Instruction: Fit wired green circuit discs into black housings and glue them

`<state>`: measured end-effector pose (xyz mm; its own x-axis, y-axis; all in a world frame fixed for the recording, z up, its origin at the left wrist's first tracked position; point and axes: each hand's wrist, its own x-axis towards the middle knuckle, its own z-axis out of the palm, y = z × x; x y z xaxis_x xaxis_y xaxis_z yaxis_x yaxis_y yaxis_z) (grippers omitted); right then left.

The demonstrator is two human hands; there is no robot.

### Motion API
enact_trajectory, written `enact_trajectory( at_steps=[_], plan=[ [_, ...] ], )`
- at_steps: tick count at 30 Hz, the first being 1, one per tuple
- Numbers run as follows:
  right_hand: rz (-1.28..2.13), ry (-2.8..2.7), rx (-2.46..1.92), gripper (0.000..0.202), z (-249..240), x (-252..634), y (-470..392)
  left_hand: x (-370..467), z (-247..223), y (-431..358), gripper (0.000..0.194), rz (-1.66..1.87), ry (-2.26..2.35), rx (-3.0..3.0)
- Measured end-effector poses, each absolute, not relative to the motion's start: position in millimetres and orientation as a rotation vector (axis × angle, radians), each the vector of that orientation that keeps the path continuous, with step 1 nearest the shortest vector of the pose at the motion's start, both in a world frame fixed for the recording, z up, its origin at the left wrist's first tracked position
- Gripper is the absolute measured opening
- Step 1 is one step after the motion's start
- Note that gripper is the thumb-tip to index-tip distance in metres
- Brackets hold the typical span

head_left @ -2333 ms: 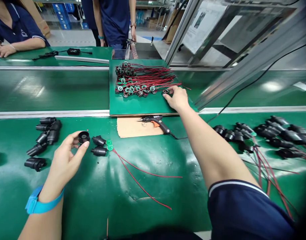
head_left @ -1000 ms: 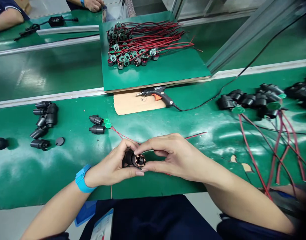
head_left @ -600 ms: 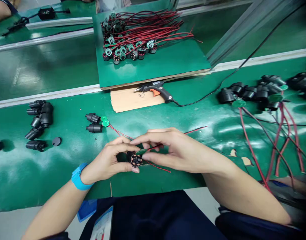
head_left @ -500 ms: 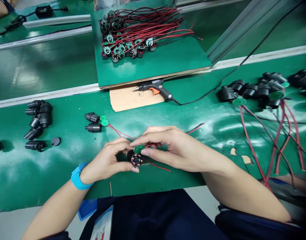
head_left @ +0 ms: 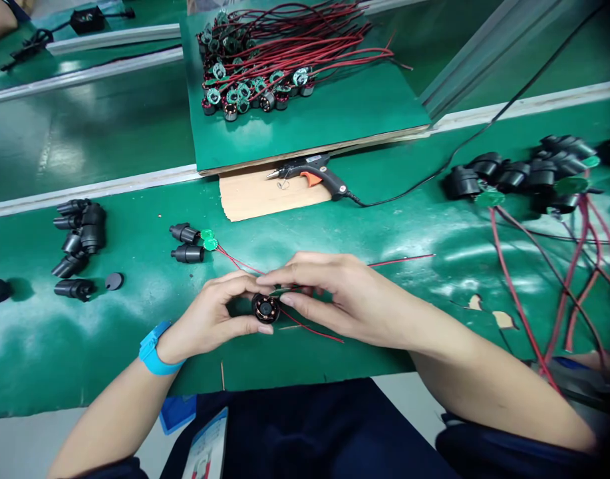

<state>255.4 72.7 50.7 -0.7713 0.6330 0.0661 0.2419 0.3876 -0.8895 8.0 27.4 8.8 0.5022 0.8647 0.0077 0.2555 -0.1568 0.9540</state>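
Between the thumb and fingers of my left hand (head_left: 225,309) is a small round motor part (head_left: 265,309), black with copper windings showing at its open end, which faces up toward me. My right hand (head_left: 329,289) pinches a small green circuit board (head_left: 281,291) at the upper right rim of the motor part. The board appears nearly edge-on, partly covered by the fingers. Red wires (head_left: 312,327) run out from under my right hand, and another red wire (head_left: 402,260) extends to the right behind it.
Two black housings (head_left: 187,253) with green boards lie beyond my left hand. More black housings (head_left: 80,233) sit at left and others (head_left: 514,174) at right. A glue gun (head_left: 314,176) rests on cardboard beneath a raised green shelf (head_left: 305,140) bearing wired motor parts.
The motor part has turned so its open end faces up toward me more. The green board has tilted from showing its flat face to nearly edge-on.
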Motion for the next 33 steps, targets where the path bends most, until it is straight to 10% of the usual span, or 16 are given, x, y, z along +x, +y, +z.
enact_trajectory(
  at_steps=[12,26,33],
  plan=[
    [1.966,-1.727,-0.803,0.033,17.6,233.7,72.3,-4.9,-0.5,35.5,0.027,0.787,1.079,2.207],
    [1.371,-2.051,-0.944,0.030,8.1,216.7,62.5,3.2,4.2,25.4,0.032,0.746,1.008,2.394],
    [1.597,-2.132,-0.959,0.054,22.7,230.8,68.2,-29.4,35.9,29.4,0.032,0.341,1.190,2.104]
  ],
)
